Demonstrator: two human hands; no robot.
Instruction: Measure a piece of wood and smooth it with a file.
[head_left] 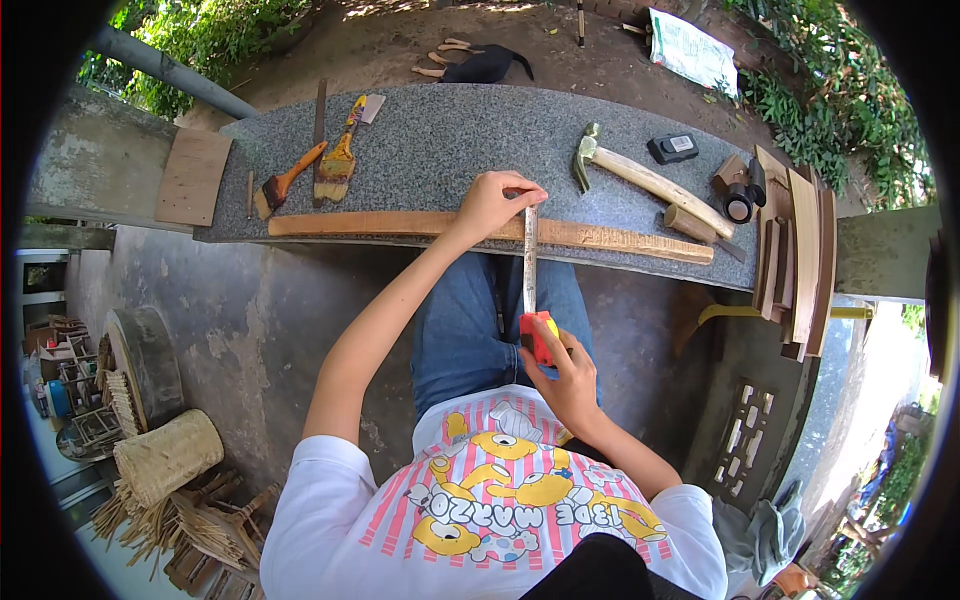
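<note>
My left hand (pixel 500 200) pinches the end of a metal tape blade (pixel 530 265) above a long, narrow wooden strip (pixel 360 223) lying along the bench's near edge. My right hand (pixel 565 375) grips a red and yellow tape measure (pixel 537 335) over my lap, and the blade runs out from it to my left fingers, across the strip.
The granite bench (pixel 400 130) holds two paintbrushes (pixel 337 165), a claw hammer (pixel 650 180), chisel-like tool (pixel 690 222), dark block (pixel 670 147) and black tools (pixel 742 200). Wooden boards (pixel 800 270) lie right, a thin panel (pixel 190 175) left. A dog (pixel 480 65) lies beyond.
</note>
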